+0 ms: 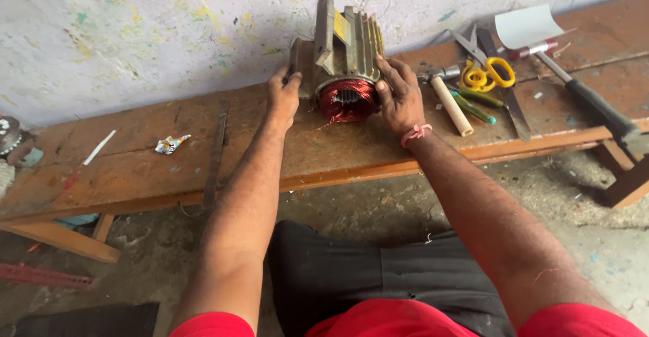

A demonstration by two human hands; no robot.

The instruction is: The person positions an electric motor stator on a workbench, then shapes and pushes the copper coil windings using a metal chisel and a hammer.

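The left hand (282, 97) is closed on the left side of a grey-green finned motor housing (341, 46), its fingers (292, 80) wrapped round the edge of the casing. The right hand (400, 97) presses against the housing's right side, fingers (392, 66) spread over the fins and thumb near the lower rim. Between the two hands, at the open face of the housing, sits the red copper winding (346, 99), with a toothed core showing in its middle. The housing stands on the worn wooden counter (338, 154), close to the pale, paint-flecked wall behind it.

Just to the right of the right hand lies a hammer with a light wooden handle (449, 100), then yellow-handled scissors (485, 73), a green-handled screwdriver (473, 107) and, farther out, a long black-handled tool (595, 104) beside a piece of white paper (527, 25). Left of the left hand, a flat metal strip (216, 154) lies across the counter, and beyond it a crumpled wrapper (171, 144).
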